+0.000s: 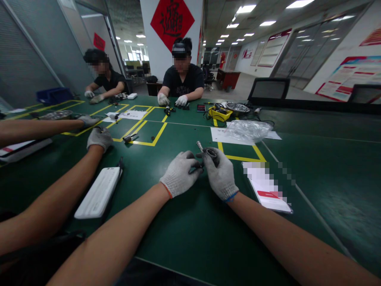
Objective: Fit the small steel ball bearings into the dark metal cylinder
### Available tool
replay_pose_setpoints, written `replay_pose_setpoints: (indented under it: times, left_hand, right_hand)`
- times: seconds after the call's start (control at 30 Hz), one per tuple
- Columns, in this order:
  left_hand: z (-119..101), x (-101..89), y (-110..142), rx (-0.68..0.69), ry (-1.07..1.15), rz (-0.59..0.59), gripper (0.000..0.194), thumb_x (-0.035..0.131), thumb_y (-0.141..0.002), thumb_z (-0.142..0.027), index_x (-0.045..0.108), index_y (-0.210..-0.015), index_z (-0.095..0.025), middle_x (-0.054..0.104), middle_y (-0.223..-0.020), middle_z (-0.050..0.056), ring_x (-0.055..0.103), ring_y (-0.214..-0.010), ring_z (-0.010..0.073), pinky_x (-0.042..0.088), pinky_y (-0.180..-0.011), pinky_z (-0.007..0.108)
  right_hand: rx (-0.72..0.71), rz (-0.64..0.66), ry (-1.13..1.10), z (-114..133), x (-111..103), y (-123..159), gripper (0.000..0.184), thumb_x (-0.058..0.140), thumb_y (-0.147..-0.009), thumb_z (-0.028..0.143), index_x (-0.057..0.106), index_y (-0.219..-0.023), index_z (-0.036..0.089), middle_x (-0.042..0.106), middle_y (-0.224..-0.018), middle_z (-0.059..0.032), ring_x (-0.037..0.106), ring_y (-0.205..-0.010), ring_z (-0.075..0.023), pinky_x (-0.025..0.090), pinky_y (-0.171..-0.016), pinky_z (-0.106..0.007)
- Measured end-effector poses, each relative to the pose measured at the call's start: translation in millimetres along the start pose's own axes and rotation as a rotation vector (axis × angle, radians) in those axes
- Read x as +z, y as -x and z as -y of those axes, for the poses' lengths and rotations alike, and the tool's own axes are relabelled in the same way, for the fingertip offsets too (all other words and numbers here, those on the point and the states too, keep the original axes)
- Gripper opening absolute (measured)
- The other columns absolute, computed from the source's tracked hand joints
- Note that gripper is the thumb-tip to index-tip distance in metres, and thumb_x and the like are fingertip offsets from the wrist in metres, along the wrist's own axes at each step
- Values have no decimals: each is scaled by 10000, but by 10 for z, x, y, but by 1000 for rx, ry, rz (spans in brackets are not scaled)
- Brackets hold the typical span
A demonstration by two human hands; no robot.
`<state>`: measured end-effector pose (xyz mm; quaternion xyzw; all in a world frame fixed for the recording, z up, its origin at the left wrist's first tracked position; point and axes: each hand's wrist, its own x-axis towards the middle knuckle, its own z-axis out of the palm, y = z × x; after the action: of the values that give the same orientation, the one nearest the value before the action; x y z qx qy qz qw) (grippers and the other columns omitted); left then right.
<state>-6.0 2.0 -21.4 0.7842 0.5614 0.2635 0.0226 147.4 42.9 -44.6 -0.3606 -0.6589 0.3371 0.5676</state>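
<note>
My right hand (pixel 220 174), in a white knit glove with a dark thumb, is closed around a metal part with a round, hollow dark end (pixel 211 153) and a thin silver stem (pixel 199 146). The stem points up and away from me. Just to the left, my left hand (pixel 182 173) is gloved too, its thumb and fingers pinched together close to the right hand's fingers. Something small and dark shows at those fingertips, too little of it to name. Both hands are above the green tabletop (pixel 178 230).
A white power bank (pixel 99 192) lies left of my arm, a phone-like slab (pixel 266 186) on the right. Beyond are clear plastic bags (pixel 248 130), a yellow tray (pixel 220 114) and a metal part (pixel 129 138). A co-worker's gloved hand (pixel 99 139) is at left; two people sit opposite.
</note>
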Motion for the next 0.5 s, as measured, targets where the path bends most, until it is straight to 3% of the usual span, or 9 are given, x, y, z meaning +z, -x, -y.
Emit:
replay_pose_setpoints:
  times: [0.5]
  left_hand:
    - [23, -83, -26, -49, 98, -51, 98, 712, -894, -262, 762, -901, -178, 636, -924, 60, 619, -838, 192, 538, -808, 339]
  right_hand:
    - [-56, -26, 63, 16, 20, 55, 396, 663, -918, 574, 683, -1104, 225, 795, -1048, -102, 762, -972, -282, 625, -863, -446]
